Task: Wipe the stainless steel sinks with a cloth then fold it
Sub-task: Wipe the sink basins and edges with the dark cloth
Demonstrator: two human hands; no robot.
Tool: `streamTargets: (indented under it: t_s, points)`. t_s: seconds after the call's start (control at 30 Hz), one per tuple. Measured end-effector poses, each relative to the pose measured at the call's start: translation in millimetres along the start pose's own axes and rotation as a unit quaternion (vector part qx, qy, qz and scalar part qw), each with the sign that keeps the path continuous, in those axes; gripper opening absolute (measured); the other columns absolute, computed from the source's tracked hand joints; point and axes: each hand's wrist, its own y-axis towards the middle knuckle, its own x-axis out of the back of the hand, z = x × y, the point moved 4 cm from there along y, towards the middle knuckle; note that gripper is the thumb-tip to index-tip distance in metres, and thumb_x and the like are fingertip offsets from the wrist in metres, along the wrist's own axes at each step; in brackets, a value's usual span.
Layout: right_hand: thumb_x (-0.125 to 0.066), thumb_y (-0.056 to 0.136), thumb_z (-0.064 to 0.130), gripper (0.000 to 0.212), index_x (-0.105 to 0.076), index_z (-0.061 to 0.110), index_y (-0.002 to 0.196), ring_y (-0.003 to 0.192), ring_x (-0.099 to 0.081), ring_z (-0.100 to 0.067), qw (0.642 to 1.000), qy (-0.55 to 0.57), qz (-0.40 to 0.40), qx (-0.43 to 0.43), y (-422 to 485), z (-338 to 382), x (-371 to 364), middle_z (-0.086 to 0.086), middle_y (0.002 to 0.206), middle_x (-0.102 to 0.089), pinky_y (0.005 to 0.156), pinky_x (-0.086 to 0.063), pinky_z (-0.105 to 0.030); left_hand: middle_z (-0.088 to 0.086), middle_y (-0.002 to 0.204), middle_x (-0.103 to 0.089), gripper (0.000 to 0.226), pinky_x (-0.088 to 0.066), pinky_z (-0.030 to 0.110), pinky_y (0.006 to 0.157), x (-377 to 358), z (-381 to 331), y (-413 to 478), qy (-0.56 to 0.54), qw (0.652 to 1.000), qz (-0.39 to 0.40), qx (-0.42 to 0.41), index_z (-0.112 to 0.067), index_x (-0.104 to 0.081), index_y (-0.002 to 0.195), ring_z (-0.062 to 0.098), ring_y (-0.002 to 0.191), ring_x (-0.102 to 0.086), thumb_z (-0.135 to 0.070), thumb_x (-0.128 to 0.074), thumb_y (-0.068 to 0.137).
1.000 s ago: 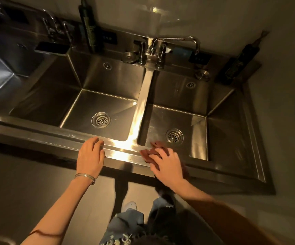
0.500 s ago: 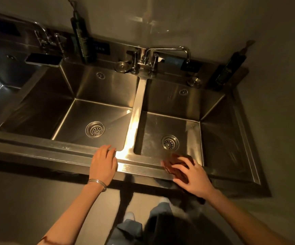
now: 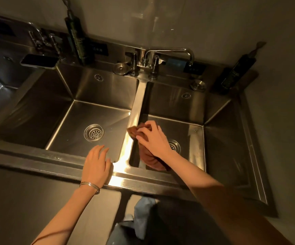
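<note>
Cloth point(image 3: 134, 132), brown, pressed on the divider point(image 3: 138, 103) between two steel sinks point(image 3: 93, 112).
Right hand point(image 3: 153, 138) grips it, fingers curled, half hiding the right drain point(image 3: 177, 147); left hand point(image 3: 96, 163) rests flat on the front rim point(image 3: 37, 157).

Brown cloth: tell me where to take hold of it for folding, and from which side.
Probably the loose tail of the cloth hanging below the right hand into the right basin. Its upper end is bunched under that hand's fingers on the divider, leaving little free edge. Bring the left hand, open at the front rim, across from the left to pinch it.
</note>
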Motion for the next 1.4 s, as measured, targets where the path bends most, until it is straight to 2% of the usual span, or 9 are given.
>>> streamTargets:
  t_s: [0.1, 0.23, 0.33, 0.5, 0.7, 0.87, 1.0, 1.17, 1.4]
  points:
    - [-0.051, 0.093, 0.043, 0.044, -0.047, 0.02, 0.129, 0.123, -0.035, -0.036, 0.985, 0.12, 0.018, -0.121, 59, -2, -3, -0.008, 0.139, -0.024, 0.106, -0.035, -0.047, 0.015, 0.129, -0.054, 0.053, -0.032, 0.047, 0.107, 0, -13, 16, 0.011, 0.999, 0.016, 0.031, -0.006, -0.056, 0.124, 0.034, 0.123, -0.046, -0.036, -0.028, 0.09]
    - [-0.058, 0.084, 0.052, 0.068, -0.035, 0.02, 0.139, 0.126, -0.024, -0.044, 0.984, -0.043, 0.17, 0.015, 90, 5, -33, -0.012, 0.145, -0.018, 0.107, -0.027, -0.049, 0.014, 0.131, -0.053, 0.056, -0.032, 0.046, 0.107, -5, -30, 40, 0.002, 0.998, 0.03, 0.061, -0.007, -0.055, 0.125, 0.032, 0.125, -0.044, -0.038, -0.029, 0.088]
    - [-0.054, 0.082, 0.059, 0.065, -0.042, 0.023, 0.135, 0.128, -0.024, -0.04, 0.982, -0.124, 0.126, 0.07, 112, -12, -39, -0.008, 0.145, -0.026, 0.104, -0.024, -0.05, 0.014, 0.131, -0.052, 0.06, -0.031, 0.044, 0.107, -9, -42, 56, -0.003, 0.998, 0.026, 0.057, -0.006, -0.055, 0.126, 0.032, 0.126, -0.044, -0.042, -0.027, 0.086]
    - [-0.048, 0.086, 0.06, 0.065, -0.039, 0.025, 0.14, 0.142, -0.002, -0.039, 0.987, -0.125, 0.102, -0.01, 194, -59, -24, -0.012, 0.152, -0.021, 0.116, -0.005, -0.053, 0.01, 0.134, -0.049, 0.058, -0.028, 0.04, 0.109, -16, -60, 77, -0.018, 0.996, 0.028, 0.08, -0.008, -0.052, 0.129, 0.028, 0.128, -0.041, -0.043, -0.03, 0.088]
    - [-0.051, 0.088, 0.055, 0.065, -0.036, 0.023, 0.142, 0.141, -0.01, -0.038, 0.989, -0.076, 0.085, -0.09, 252, -89, -6, -0.012, 0.153, -0.017, 0.114, -0.024, -0.049, 0.007, 0.139, -0.044, 0.048, -0.025, 0.038, 0.111, -18, -70, 103, -0.023, 0.996, 0.012, 0.089, -0.01, -0.046, 0.134, 0.024, 0.132, -0.035, -0.029, -0.054, 0.091]
    - [-0.065, 0.074, 0.061, 0.095, -0.02, 0.02, 0.147, 0.14, -0.002, -0.041, 0.981, -0.034, 0.187, -0.041, 206, -78, -10, -0.013, 0.154, -0.005, 0.11, -0.027, -0.052, 0.008, 0.136, -0.046, 0.056, -0.031, 0.04, 0.108, -25, -80, 123, -0.042, 0.995, 0.023, 0.085, -0.009, -0.045, 0.134, 0.025, 0.129, -0.037, -0.033, -0.06, 0.085]
    - [-0.062, 0.08, 0.046, 0.071, -0.035, 0.023, 0.141, 0.129, -0.024, -0.036, 0.986, -0.079, 0.146, 0.003, 197, -84, -4, -0.008, 0.147, -0.023, 0.097, -0.043, -0.046, 0.009, 0.138, -0.042, 0.07, -0.031, 0.038, 0.108, -31, -85, 137, -0.042, 0.994, 0.055, 0.084, -0.006, -0.04, 0.137, 0.026, 0.129, -0.036, -0.037, -0.065, 0.079]
    - [-0.06, 0.088, 0.029, 0.049, -0.047, 0.014, 0.132, 0.132, -0.025, -0.036, 0.996, -0.076, -0.011, -0.055, 252, -94, 27, -0.008, 0.146, -0.031, 0.104, -0.04, -0.044, 0.009, 0.135, -0.045, 0.074, -0.03, 0.037, 0.11, -33, -80, 148, -0.031, 0.997, 0.072, 0.029, -0.006, -0.041, 0.136, 0.028, 0.128, -0.038, -0.033, -0.071, 0.073]
    - [-0.051, 0.092, 0.039, 0.048, -0.048, 0.01, 0.13, 0.131, -0.027, -0.033, 0.972, -0.21, 0.043, -0.098, 295, -83, 5, -0.01, 0.141, -0.039, 0.1, -0.036, -0.041, 0.003, 0.138, -0.042, 0.072, -0.026, 0.03, 0.108, -38, -73, 149, -0.031, 0.997, 0.067, 0.006, -0.014, -0.038, 0.139, 0.023, 0.131, -0.038, -0.044, -0.06, 0.078]
